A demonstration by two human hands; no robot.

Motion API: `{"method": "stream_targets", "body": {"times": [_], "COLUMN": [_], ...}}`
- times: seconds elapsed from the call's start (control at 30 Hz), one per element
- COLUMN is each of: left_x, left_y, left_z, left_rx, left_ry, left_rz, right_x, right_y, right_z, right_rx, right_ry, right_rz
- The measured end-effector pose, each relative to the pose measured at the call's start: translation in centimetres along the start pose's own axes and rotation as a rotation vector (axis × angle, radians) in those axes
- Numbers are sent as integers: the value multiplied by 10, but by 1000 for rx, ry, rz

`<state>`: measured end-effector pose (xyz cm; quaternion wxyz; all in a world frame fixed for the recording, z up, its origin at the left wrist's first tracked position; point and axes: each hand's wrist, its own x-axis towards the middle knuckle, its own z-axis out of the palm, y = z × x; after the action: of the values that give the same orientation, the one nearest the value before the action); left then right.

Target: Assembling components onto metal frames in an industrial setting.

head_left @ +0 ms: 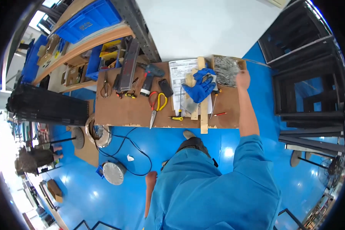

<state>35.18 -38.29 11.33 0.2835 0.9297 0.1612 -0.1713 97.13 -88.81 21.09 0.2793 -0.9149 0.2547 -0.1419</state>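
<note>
My right hand (242, 79) reaches over the right end of an open cardboard box (240, 64) filled with small grey pieces in clear plastic bags (225, 71). Its fingers are curled closed against the box's edge; what they grip, if anything, is hidden. Hanging low beside my body, away from the workbench, my left hand (151, 178) is curled into a loose fist with nothing seen in it. Left of the box, a pair of blue gloves (200, 89) lies on printed sheets (179, 71) and wooden strips (204, 119). A screwdriver (214, 102) rests beside them.
Scissors with red and yellow handles (153, 115), a cordless drill (149, 76), a black phone-like object (165, 87) and a red pencil (220, 114) lie on the brown workbench (130, 113). A black cable (122, 147) loops over the blue floor. Black frames (308, 92) stand right.
</note>
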Motion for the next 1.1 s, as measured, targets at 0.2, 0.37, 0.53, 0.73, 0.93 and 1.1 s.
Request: {"method": "stream_targets", "body": {"times": [0.2,0.37,0.53,0.73,0.93,1.1], "left_x": [49,57,4,-115,-215,-268], "left_y": [130,225,230,161,105,48], "left_z": [-36,-123,-181,-161,-159,-149], "left_rx": [-498,-811,-1852,-1663,-1540,-1151], "left_ry": [43,248,544,709,1087,1330], "left_rz": [-385,-256,-255,-267,-446,-686], "right_x": [-70,-241,-432,-563,-716,-817], "right_y": [-98,-179,-234,-231,-211,-229], "right_z": [-82,-72,-118,-122,-135,-162], "right_rx": [486,549,452,296,293,221], "right_ry": [37,-853,-1779,-2056,-2253,-2198], "right_rz": [-383,-572,-983,-1208,-881,-1189]}}
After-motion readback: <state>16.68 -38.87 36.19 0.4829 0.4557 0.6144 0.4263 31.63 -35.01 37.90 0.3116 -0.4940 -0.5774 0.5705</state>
